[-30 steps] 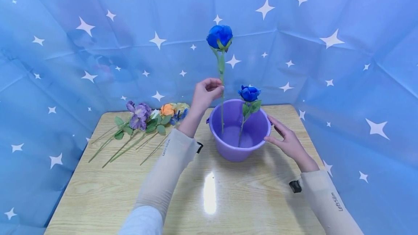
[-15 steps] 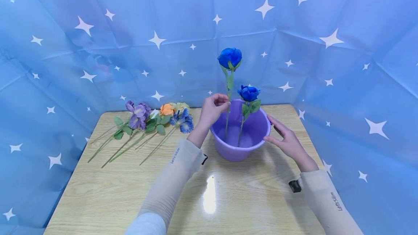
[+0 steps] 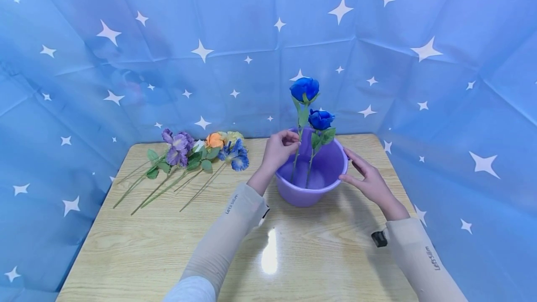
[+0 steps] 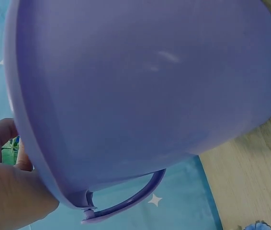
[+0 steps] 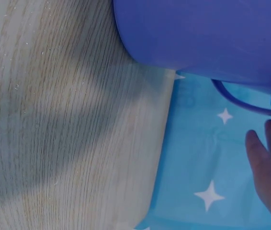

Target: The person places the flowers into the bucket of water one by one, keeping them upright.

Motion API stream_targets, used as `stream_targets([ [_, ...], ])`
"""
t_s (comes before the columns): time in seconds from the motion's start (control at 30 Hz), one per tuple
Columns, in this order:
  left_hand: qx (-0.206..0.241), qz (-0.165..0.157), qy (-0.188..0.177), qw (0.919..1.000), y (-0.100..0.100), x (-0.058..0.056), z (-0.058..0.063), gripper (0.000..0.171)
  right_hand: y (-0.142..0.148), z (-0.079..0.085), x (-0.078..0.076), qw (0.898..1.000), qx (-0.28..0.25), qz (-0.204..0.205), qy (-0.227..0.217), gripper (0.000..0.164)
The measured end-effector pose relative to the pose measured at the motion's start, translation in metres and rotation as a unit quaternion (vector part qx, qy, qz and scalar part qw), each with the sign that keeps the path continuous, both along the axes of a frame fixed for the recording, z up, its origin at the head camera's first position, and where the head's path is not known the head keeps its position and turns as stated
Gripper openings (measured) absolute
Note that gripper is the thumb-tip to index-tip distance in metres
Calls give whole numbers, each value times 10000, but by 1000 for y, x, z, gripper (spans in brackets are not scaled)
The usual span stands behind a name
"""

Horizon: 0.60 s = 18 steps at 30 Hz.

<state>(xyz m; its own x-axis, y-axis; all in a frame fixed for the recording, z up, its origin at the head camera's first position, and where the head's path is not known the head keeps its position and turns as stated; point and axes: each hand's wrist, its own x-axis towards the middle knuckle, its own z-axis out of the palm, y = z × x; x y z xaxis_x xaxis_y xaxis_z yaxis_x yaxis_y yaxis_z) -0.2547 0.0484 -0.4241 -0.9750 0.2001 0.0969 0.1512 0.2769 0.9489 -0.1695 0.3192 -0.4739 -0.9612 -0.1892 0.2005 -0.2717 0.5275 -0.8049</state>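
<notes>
My left hand (image 3: 278,152) pinches the green stem of a tall artificial blue rose (image 3: 305,90), held upright at the left rim of a purple bucket (image 3: 308,197). Its stem reaches down inside. A second, shorter blue rose (image 3: 320,119) leans in the bucket just to the right. Spread along the right rim, the fingers and thumb of my right hand (image 3: 371,183) touch the bucket. In the left wrist view the bucket wall (image 4: 135,96) hides most of the rose. The right wrist view shows extended fingers (image 5: 255,146) beside the bucket's handle (image 5: 241,104).
Several artificial flowers lie on the wooden table (image 3: 138,255) at the left: a purple flower (image 3: 178,148), an orange one (image 3: 215,140) and a blue iris-like one (image 3: 236,155). A starry blue cloth (image 3: 235,22) hangs behind the table and at its sides.
My left hand has moved down and to the right, lowering the tall rose deeper into the bucket, nearer the shorter rose. The right hand stays at the rim.
</notes>
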Motion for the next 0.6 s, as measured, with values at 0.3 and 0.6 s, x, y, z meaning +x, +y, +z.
stream_targets([
  [0.3, -323, -43, -52, 9995, 3, 3, -3, 12, 1, -1, -1, 10000, 2, -22, -7, 77],
  [0.6, -697, -216, -104, 9973, -8, 6, -3, 16, 1, -1, 0, 9999, 29, -67, -101, 75],
])
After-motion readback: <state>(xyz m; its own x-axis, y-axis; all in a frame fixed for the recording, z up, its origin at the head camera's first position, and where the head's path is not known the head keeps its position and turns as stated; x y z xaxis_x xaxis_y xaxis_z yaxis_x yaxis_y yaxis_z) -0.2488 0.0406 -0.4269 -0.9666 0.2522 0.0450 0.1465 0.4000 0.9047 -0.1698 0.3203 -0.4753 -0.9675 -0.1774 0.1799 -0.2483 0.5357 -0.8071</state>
